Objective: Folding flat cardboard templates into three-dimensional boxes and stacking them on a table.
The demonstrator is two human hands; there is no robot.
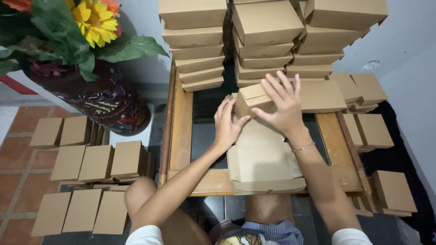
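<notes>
A small brown cardboard box (250,99), partly folded, sits at the middle of the wooden-framed table (181,122), above a flat stack of unfolded box blanks (263,165) that reaches to the table's near edge. The person's left hand (228,124) presses against the box's left side, fingers straight and together, thumb spread toward its lower corner. The right hand (284,105) lies over the box's right end with fingers fanned wide and flat on the cardboard; neither hand is closed around it. A thin bracelet (303,147) circles the right wrist.

Just beside the box to the right lies another closed brown box (321,95). Behind them, at the table's far edge, three tall stacks of finished boxes (265,38) stand side by side, all plain brown with no visible labels. More small boxes (369,115) lie scattered to the right of the table. On the tiled floor to the left, rows of flat brown boxes (91,163) are lined up, near a dark patterned vase (106,102) holding a yellow sunflower (95,20) and green leaves.
</notes>
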